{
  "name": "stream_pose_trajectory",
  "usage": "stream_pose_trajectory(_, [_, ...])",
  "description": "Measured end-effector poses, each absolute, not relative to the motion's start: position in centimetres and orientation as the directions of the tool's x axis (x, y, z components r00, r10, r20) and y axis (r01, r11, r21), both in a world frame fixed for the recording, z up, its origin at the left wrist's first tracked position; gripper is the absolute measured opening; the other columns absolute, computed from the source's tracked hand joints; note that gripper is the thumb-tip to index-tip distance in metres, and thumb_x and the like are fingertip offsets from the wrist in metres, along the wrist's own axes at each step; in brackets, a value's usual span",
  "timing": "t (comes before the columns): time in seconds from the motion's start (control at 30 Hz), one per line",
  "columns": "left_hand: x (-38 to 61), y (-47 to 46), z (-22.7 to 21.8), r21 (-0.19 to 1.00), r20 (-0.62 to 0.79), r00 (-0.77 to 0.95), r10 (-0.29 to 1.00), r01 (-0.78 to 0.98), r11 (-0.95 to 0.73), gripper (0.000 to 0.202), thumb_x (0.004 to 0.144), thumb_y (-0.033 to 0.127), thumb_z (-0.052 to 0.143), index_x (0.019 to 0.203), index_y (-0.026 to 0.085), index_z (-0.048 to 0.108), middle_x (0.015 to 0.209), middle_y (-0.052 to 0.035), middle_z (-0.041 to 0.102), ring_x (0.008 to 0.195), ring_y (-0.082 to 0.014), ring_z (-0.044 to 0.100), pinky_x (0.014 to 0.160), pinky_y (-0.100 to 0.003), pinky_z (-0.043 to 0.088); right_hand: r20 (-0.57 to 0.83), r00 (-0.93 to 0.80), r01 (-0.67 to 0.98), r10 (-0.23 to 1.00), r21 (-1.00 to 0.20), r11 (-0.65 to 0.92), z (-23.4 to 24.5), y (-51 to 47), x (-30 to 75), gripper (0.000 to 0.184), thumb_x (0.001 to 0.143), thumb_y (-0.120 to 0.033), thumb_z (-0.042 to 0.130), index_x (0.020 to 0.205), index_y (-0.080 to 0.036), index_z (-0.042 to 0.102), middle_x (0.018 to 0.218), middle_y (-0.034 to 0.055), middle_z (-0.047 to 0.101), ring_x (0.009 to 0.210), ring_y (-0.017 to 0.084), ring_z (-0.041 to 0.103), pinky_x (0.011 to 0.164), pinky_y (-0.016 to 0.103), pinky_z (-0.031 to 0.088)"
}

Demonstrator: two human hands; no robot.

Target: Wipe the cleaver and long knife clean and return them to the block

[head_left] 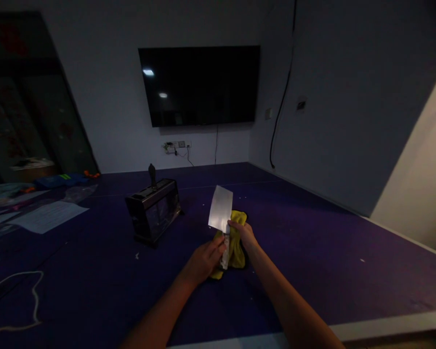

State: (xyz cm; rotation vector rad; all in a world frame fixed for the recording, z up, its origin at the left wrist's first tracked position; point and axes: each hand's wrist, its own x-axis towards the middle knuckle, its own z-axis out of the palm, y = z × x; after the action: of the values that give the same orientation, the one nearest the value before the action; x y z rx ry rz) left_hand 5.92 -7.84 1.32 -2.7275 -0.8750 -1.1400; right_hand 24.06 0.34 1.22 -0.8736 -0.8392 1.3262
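A cleaver [221, 209] with a broad shiny blade points away from me, its pale, worn-looking handle towards me. My left hand [204, 261] is closed around the handle from the left. A yellow cloth [236, 249] with a dark edge lies bunched beneath and beside the handle. My right hand [244, 232] grips the cloth, its thumb against the heel of the blade; its other fingers are mostly hidden. To the left stands a black knife holder [154, 208] with clear side panels and one dark handle sticking up from its top.
The purple-blue tabletop [305, 252] bears small white scraps. Papers [53, 215] and plastic bags lie at the left, with a white cable [35, 295] nearer me. A television [203, 87] hangs on the far wall; a black cable [285, 92] dangles in the corner.
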Motion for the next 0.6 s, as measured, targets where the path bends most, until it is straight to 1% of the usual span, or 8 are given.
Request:
stream_pose_trajectory(0.07, [6.0, -7.8, 1.4, 0.415, 0.688, 0.319, 0.652, 0.564, -0.714, 0.025, 0.088, 0.021, 0.039, 0.109, 0.019, 0.053, 0.106, -0.0104, 0.062, 0.097, -0.0182, 0.061, 0.084, -0.033, 0.050, 0.033, 0.133, -0.449, 0.991, -0.889, 0.090, 1.7, 0.0, 24.0, 0.028, 0.052, -0.023, 0.077, 0.076, -0.018, 0.062, 0.070, 0.0041, 0.069, 0.063, 0.021, 0.064, 0.060, 0.033, 0.053])
stream_pose_trajectory(0.13, [6.2, -7.6, 1.6, 0.676, 0.576, 0.108, 0.810, 0.494, -0.547, 0.022, 0.085, 0.031, 0.048, 0.102, 0.019, 0.054, 0.090, -0.0073, 0.064, 0.077, -0.0158, 0.063, 0.069, -0.027, 0.052, 0.065, 0.209, -0.441, 0.976, -0.884, 0.153, 2.2, -0.6, 23.8, 0.030, 0.052, -0.024, 0.077, 0.077, -0.019, 0.063, 0.071, 0.0037, 0.070, 0.064, 0.022, 0.065, 0.061, 0.033, 0.053])
stream_pose_trajectory(0.17, [6.5, -7.6, 1.7, 0.774, 0.493, 0.058, 0.868, 0.426, -0.468, 0.025, 0.081, 0.036, 0.054, 0.099, 0.018, 0.054, 0.083, -0.0059, 0.063, 0.070, -0.0147, 0.062, 0.062, -0.025, 0.050, 0.083, 0.239, -0.430, 0.967, -0.884, 0.182, 2.4, -0.9, 23.6, 0.030, 0.051, -0.025, 0.077, 0.077, -0.019, 0.062, 0.071, 0.0033, 0.069, 0.064, 0.022, 0.065, 0.060, 0.033, 0.053])
stream_pose_trajectory(0.23, [6.9, -7.4, 1.8, 0.901, 0.338, 0.051, 0.940, 0.271, -0.338, 0.034, 0.071, 0.044, 0.064, 0.089, 0.016, 0.055, 0.075, -0.0037, 0.061, 0.063, -0.0134, 0.060, 0.056, -0.022, 0.047, 0.107, 0.268, -0.409, 0.957, -0.887, 0.214, 2.8, -1.4, 23.2, 0.029, 0.052, -0.027, 0.076, 0.075, -0.019, 0.062, 0.069, 0.0023, 0.069, 0.064, 0.022, 0.065, 0.058, 0.031, 0.052])
stream_pose_trajectory(0.3, [7.4, -7.4, 1.7, 0.970, 0.200, 0.122, 0.972, 0.113, -0.214, 0.042, 0.064, 0.049, 0.069, 0.083, 0.015, 0.055, 0.070, -0.0024, 0.060, 0.059, -0.0125, 0.059, 0.054, -0.022, 0.045, 0.121, 0.264, -0.396, 0.957, -0.891, 0.222, 2.9, -1.8, 22.7, 0.029, 0.052, -0.030, 0.076, 0.074, -0.019, 0.061, 0.066, 0.0019, 0.069, 0.064, 0.022, 0.065, 0.056, 0.030, 0.050])
stream_pose_trajectory(0.4, [7.9, -7.6, 1.3, 0.998, 0.024, 0.276, 0.961, -0.064, -0.006, 0.052, 0.057, 0.055, 0.071, 0.084, 0.015, 0.051, 0.061, 0.0011, 0.058, 0.047, -0.0105, 0.054, 0.047, -0.022, 0.043, 0.157, 0.230, -0.365, 0.961, -0.901, 0.234, 2.8, -2.2, 22.0, 0.032, 0.052, -0.035, 0.076, 0.074, -0.018, 0.060, 0.065, 0.0029, 0.069, 0.065, 0.023, 0.066, 0.055, 0.028, 0.048])
stream_pose_trajectory(0.47, [8.2, -7.9, 1.0, 0.992, -0.033, 0.335, 0.941, -0.107, 0.072, 0.053, 0.056, 0.055, 0.072, 0.083, 0.016, 0.048, 0.054, 0.0048, 0.053, 0.039, -0.0093, 0.050, 0.042, -0.021, 0.041, 0.199, 0.199, -0.337, 0.960, -0.906, 0.258, 2.7, -2.3, 21.5, 0.035, 0.051, -0.037, 0.076, 0.075, -0.018, 0.059, 0.067, 0.0037, 0.069, 0.065, 0.023, 0.065, 0.055, 0.027, 0.048])
stream_pose_trajectory(0.6, [8.5, -8.2, 0.7, 0.982, -0.055, 0.328, 0.943, -0.153, 0.110, 0.046, 0.060, 0.051, 0.070, 0.078, 0.018, 0.045, 0.048, 0.0085, 0.047, 0.033, -0.0087, 0.047, 0.035, -0.019, 0.036, 0.294, 0.199, -0.289, 0.935, -0.894, 0.343, 2.5, -2.2, 21.3, 0.042, 0.053, -0.039, 0.077, 0.084, -0.017, 0.059, 0.077, 0.0038, 0.069, 0.068, 0.020, 0.063, 0.061, 0.028, 0.049])
